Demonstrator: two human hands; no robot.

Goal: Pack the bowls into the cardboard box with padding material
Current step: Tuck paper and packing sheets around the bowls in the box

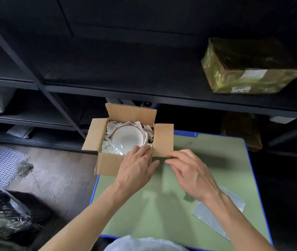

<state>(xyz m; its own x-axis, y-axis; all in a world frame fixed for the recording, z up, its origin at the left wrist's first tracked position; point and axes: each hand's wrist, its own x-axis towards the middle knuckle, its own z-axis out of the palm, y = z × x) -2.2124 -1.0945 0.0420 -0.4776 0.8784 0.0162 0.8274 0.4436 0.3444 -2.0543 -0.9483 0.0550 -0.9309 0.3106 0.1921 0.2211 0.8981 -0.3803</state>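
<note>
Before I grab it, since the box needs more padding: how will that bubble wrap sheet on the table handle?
The bubble wrap sheet looks thin and lies rumpled, so it will probably droop limply when lifted. It seems very light, likely to slide on the smooth green table if brushed.

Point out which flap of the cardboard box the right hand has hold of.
The right flap, spread outward over the green mat: the right hand pinches its near edge. The left flap, also spread, and the upright far flap are untouched.
</note>
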